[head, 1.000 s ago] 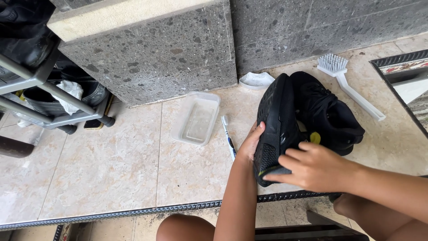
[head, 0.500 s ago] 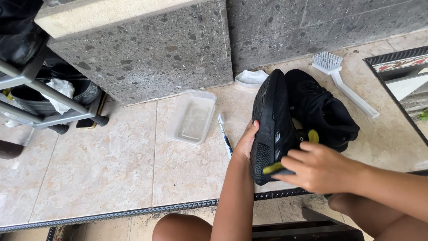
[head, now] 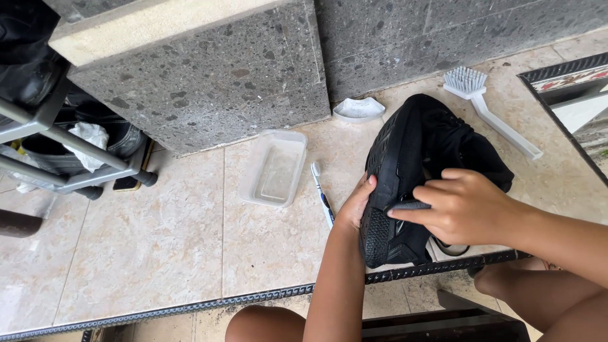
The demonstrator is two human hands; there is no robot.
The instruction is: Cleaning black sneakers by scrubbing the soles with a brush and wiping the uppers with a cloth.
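Hands first: my left hand (head: 358, 204) presses its palm and curled fingers against the sole edge of a black shoe (head: 405, 183), steadying it, while my right hand (head: 465, 206) lies over the shoe's side with fingers bent down, the fingertips closed on the shoe's lower side. I cannot tell whether anything small sits under those fingers. The shoe stands tipped on its side on the tiled floor (head: 158, 253), sole turned toward my left, near the metal grate strip (head: 253, 297) that runs across in front of my knees.

Just beside my left hand, a toothbrush (head: 322, 193) with a white and blue handle lies on the floor, its head pointing away from me. Next to it, further left, sits a clear plastic tub (head: 273, 168), low and rectangular. A white lid (head: 358, 109) rests against the base of the speckled grey stone block (head: 202, 88). Beyond the shoe, a white scrubbing brush (head: 487, 107) lies with its bristles toward the wall and its long handle angled to the right. At far left stands a grey metal rack (head: 76, 171) holding dark shoes and a crumpled white cloth (head: 88, 136).
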